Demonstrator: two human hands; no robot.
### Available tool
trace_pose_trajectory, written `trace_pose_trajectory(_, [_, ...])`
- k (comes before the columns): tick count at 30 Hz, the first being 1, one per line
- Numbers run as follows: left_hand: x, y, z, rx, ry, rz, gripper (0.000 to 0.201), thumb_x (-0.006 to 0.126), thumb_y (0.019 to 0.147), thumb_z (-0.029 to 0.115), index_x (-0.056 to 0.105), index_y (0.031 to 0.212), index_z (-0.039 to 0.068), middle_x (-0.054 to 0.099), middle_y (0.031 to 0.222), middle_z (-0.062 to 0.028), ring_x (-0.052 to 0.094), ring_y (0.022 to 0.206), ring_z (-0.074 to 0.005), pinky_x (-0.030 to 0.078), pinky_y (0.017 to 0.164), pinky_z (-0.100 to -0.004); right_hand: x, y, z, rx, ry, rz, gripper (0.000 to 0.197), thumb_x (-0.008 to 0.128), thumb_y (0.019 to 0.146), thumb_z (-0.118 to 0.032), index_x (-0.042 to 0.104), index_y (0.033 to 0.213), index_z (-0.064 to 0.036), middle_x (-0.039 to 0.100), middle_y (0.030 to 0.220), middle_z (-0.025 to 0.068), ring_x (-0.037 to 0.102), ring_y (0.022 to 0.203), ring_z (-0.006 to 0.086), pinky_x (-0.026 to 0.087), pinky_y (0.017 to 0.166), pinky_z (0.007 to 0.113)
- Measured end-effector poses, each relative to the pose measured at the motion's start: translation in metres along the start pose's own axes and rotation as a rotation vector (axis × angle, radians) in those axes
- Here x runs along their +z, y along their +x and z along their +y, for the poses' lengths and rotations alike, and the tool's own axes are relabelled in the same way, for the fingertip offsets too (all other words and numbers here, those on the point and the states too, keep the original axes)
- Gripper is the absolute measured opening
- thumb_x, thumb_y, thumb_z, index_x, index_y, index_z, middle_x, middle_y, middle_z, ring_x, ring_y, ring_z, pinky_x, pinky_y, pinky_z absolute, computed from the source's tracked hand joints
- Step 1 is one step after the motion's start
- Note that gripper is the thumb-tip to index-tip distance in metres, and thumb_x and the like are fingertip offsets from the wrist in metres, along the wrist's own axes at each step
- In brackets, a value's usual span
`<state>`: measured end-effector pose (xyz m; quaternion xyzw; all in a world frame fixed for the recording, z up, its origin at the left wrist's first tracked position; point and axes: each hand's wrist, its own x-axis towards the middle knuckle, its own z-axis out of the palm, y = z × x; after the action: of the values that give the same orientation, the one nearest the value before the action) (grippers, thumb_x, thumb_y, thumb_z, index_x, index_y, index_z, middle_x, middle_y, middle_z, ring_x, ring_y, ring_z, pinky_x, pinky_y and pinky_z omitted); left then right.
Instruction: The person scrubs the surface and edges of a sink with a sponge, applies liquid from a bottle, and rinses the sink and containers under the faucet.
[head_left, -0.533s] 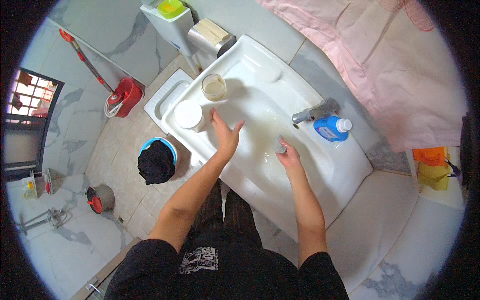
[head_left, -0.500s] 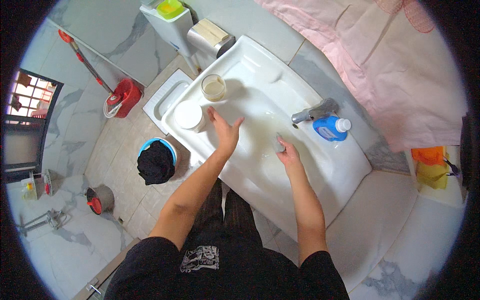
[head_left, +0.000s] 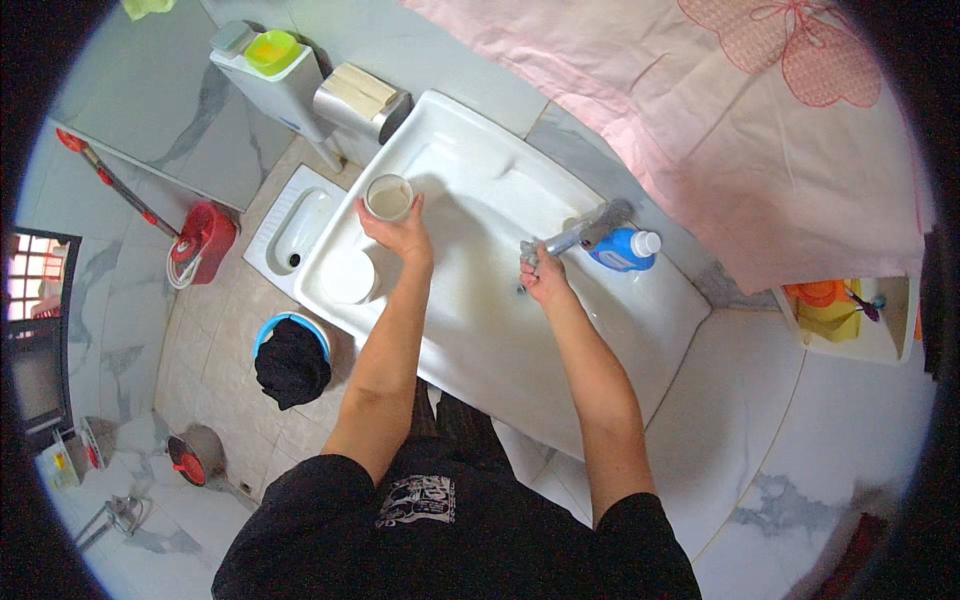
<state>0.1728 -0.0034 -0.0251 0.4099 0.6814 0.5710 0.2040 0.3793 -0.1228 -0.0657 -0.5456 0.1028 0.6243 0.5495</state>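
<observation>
My left hand is closed around a clear glass cup at the sink's left rim, thumb and fingers on either side of it. The cup's open top faces up. Just nearer than it, a round white lidded tub stands on the same rim. My right hand is closed on a small grey crumpled piece, perhaps a scrubber, at the end of the metal faucet spout. Its fingers partly hide that piece. Behind the faucet lies or leans a blue bottle with a white cap.
The white sink spans the middle. On the floor to the left are a bucket of black cloth, a squat toilet, a red mop bucket and a pot. A pink curtain hangs at upper right.
My left hand has gone from beside the tub to a grip on the glass cup. My right hand has moved up to the faucet spout. The whole view has shifted.
</observation>
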Motion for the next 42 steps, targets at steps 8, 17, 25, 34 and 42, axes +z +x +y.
trace_pose_trajectory(8, [-0.023, -0.06, 0.01, 0.366, -0.05, -0.605, 0.085, 0.082, 0.05, 0.021, 0.04, 0.122, 0.004, 0.045, 0.119, -0.0165, 0.04, 0.113, -0.0338, 0.035, 0.095, -0.0419, -0.01, -0.007, 0.009, -0.269, -0.31, 0.44, 0.018, 0.061, 0.077, -0.019, 0.045, 0.079, -0.0109, 0.041, 0.06, 0.0036, 0.037, 0.039, 0.0122, 0.021, 0.031, 0.024])
trace_pose_trajectory(17, [-0.032, -0.093, 0.008, 0.436, -0.079, -0.933, 0.078, 0.08, 0.05, 0.015, 0.042, 0.117, 0.011, 0.044, 0.119, -0.013, 0.039, 0.113, -0.0335, 0.035, 0.096, -0.0428, 0.004, -0.133, -0.055, -0.309, -0.264, 0.074, 0.018, 0.061, 0.072, -0.006, 0.047, 0.083, -0.0083, 0.04, 0.067, 0.003, 0.032, 0.041, 0.0099, 0.021, 0.033, 0.022])
trace_pose_trajectory(25, [-0.011, -0.118, 0.016, 0.297, 0.219, -1.1, 0.086, 0.084, 0.047, 0.019, 0.042, 0.12, 0.009, 0.049, 0.118, -0.0127, 0.043, 0.113, -0.0324, 0.037, 0.095, -0.0425, 0.016, -0.126, -0.088, -0.284, -0.257, -0.302, 0.009, 0.056, 0.073, -0.005, 0.056, 0.083, -0.0058, 0.043, 0.062, 0.0002, 0.032, 0.043, 0.0089, 0.021, 0.036, 0.021])
trace_pose_trajectory(34, [0.003, -0.13, -0.004, 0.222, 0.093, -1.114, 0.089, 0.084, 0.043, 0.019, 0.042, 0.12, 0.007, 0.048, 0.119, -0.0108, 0.042, 0.111, -0.0331, 0.038, 0.094, -0.0426, 0.023, -0.128, -0.103, -0.207, -0.019, -0.427, 0.027, 0.054, 0.078, -0.015, 0.056, 0.096, 0.0056, 0.039, 0.055, -0.0015, 0.028, 0.041, 0.0081, 0.021, 0.039, 0.02])
trace_pose_trajectory(42, [-0.005, -0.133, -0.008, 0.227, 0.146, -1.111, 0.085, 0.084, 0.043, 0.021, 0.045, 0.118, 0.012, 0.048, 0.117, -0.0097, 0.042, 0.111, -0.0328, 0.039, 0.091, -0.0444, -0.019, -0.086, -0.032, -0.357, -0.472, -0.185, 0.03, 0.055, 0.079, -0.019, 0.054, 0.106, -0.0077, 0.054, 0.086, 0.0018, 0.048, 0.066, 0.0117, 0.039, 0.053, 0.025])
